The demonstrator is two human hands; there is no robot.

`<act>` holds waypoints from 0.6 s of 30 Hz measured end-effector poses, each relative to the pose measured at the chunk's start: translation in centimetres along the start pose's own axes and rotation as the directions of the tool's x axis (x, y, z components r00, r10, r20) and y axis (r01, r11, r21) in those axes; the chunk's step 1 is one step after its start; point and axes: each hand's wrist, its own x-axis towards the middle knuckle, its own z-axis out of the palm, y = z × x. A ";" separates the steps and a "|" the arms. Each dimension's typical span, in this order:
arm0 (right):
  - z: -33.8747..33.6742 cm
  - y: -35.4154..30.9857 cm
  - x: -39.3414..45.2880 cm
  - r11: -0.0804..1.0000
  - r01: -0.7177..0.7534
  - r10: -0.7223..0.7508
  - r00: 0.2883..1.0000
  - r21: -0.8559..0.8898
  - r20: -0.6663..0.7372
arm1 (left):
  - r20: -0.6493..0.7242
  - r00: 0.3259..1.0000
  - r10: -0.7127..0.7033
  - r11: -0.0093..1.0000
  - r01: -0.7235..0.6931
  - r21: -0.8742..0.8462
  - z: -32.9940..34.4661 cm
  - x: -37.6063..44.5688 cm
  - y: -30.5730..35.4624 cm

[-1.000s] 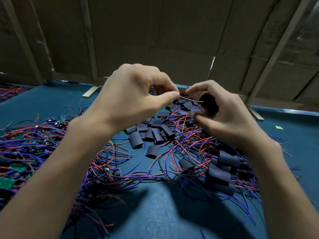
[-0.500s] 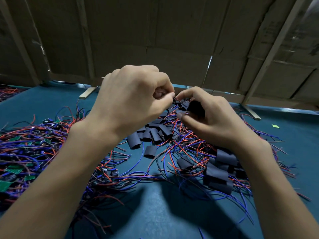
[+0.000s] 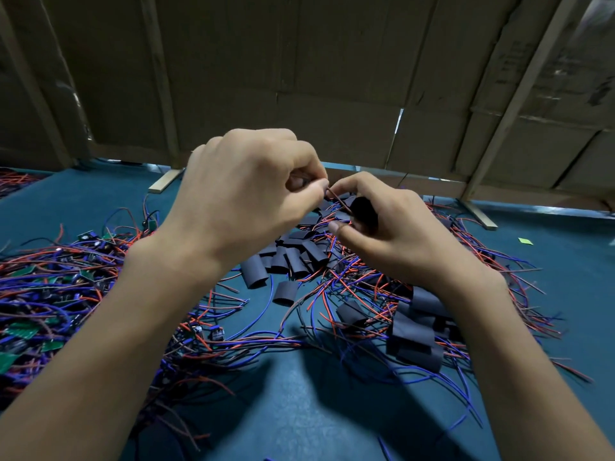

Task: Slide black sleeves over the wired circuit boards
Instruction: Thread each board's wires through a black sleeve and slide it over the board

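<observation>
The left hand (image 3: 246, 194) pinches thin wires (image 3: 336, 198) while the right hand (image 3: 396, 234) grips a black sleeve (image 3: 364, 211). If the wires bunch at the sleeve's mouth, they may snag or kink.

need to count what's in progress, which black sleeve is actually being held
The black sleeve gripped in the right hand, raised above the table. All the other sleeves lie loose among the wires.

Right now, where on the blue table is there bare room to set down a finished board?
Bare blue table lies near the person, between the forearms, below the loose black sleeves. More lies far left, behind the wired boards, and far right around the green scrap. The centre, under the left hand and right hand, is crowded with wires.
</observation>
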 end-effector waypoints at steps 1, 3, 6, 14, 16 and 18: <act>0.0 0.0 0.0 1.000 0.002 -0.002 1.000 0.001 0.000 | -0.006 1.000 -0.002 1.000 0.002 0.001 -0.1 0.0 -0.1; 0.0 0.0 -0.1 1.000 0.008 -0.008 1.000 0.002 0.000 | -0.005 1.000 0.000 1.000 0.000 0.005 -0.1 0.0 -0.1; 0.1 0.1 -0.1 1.000 0.010 -0.010 1.000 0.006 0.001 | 0.000 1.000 0.001 1.000 -0.001 0.026 0.0 0.0 -0.1; 0.4 -0.4 0.2 1.000 0.011 -0.011 0.999 0.014 0.032 | 0.137 0.989 -0.062 0.946 0.102 -0.307 2.0 -0.1 1.7; 0.4 0.0 0.3 0.999 -0.018 0.019 0.997 -0.028 0.073 | 0.255 0.959 -0.127 0.915 0.213 -0.344 2.4 -0.1 1.3; 0.5 0.4 0.3 0.996 -0.063 0.069 0.993 -0.069 0.100 | 0.369 0.914 -0.170 0.878 0.310 -0.364 2.5 -0.1 0.3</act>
